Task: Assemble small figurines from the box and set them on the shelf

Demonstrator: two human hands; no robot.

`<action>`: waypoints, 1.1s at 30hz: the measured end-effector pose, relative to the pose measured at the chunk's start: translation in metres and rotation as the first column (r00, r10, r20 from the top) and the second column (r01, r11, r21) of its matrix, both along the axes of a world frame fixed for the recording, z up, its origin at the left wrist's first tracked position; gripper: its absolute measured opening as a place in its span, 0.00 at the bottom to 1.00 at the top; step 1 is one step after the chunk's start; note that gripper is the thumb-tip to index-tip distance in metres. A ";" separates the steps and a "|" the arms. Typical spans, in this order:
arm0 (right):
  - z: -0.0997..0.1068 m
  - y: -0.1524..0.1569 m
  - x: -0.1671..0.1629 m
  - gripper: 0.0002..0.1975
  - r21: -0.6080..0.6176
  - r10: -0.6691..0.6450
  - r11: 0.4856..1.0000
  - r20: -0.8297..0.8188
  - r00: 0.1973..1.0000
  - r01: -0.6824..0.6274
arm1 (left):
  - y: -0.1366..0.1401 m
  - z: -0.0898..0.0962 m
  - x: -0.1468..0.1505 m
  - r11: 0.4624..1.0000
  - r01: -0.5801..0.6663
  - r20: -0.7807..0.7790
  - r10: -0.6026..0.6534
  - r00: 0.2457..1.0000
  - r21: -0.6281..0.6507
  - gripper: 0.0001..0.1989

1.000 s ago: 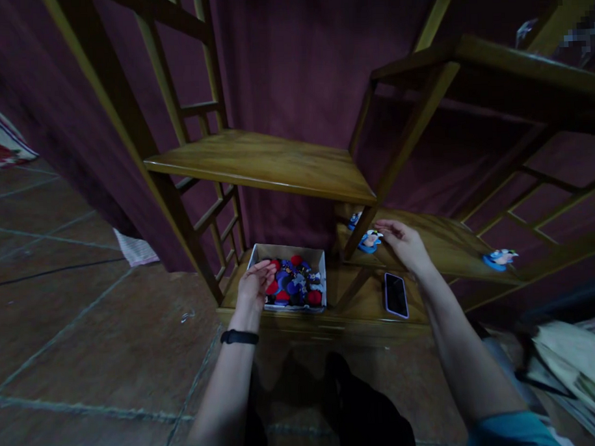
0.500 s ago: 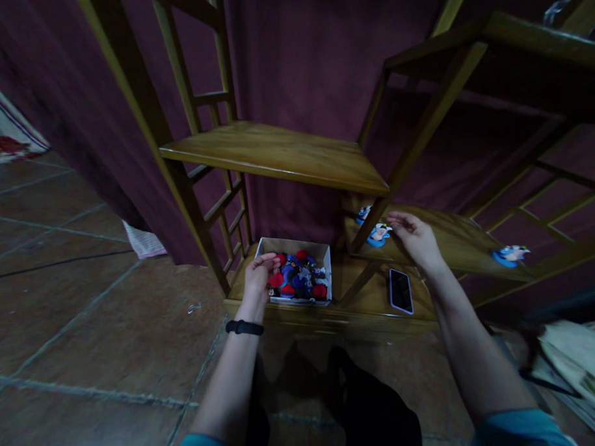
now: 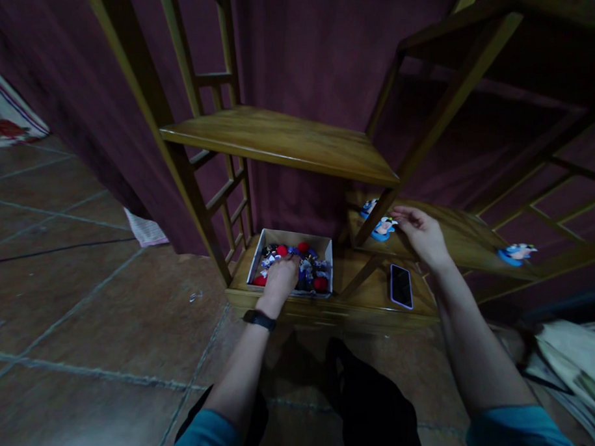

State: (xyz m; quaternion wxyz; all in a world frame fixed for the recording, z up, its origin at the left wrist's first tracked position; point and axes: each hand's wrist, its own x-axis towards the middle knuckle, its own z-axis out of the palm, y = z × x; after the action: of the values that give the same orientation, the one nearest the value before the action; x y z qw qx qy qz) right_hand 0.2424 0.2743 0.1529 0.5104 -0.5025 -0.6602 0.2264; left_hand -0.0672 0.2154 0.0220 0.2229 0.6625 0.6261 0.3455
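Note:
My left hand (image 3: 282,275), with a black band on its wrist, reaches down into an open cardboard box (image 3: 329,267). Small red, blue and white figurines (image 3: 306,273) fill the box. The fingertips are lost among them, so any grip is hidden. On the low wooden shelf my right hand (image 3: 421,233) is beside a blue and white figurine (image 3: 384,229). Its fingers are loosely bent and apart, close to the figurine, with nothing seen in them. A similar figurine (image 3: 368,207) stands behind, partly hidden by a post.
Another blue and white figurine (image 3: 517,253) stands at the shelf's right end. A phone (image 3: 400,286) lies on the lower board. An upper shelf (image 3: 279,136) overhangs the box, and a slanting wooden post (image 3: 424,137) rises near my right hand.
My left hand has moved right and deeper into the box, from its left side to over the middle figurines. My right hand stays beside the same figurine. The view has shifted slightly.

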 end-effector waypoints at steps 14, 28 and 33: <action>-0.004 -0.077 -0.020 0.13 0.221 -0.257 0.922 -0.263 0.930 0.317 | -0.005 -0.002 0.010 0.964 0.247 -0.266 -0.265 0.927 -0.099 0.13; -0.111 -0.134 -0.102 0.10 -0.317 0.067 0.943 -0.109 0.992 -0.098 | -0.011 0.001 0.022 0.943 0.303 -0.290 -0.330 0.898 -0.136 0.14; -0.147 -0.100 -0.113 0.10 -0.362 0.107 0.922 -0.110 0.988 -0.140 | -0.010 -0.003 0.024 0.935 0.322 -0.409 -0.353 0.841 -0.147 0.14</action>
State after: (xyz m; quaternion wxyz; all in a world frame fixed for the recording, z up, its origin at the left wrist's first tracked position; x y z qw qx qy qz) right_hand 0.1299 0.1741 0.0056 0.4203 -0.5363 -0.6131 0.3999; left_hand -0.0431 0.2051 0.0190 0.1607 0.8134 0.5453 0.1237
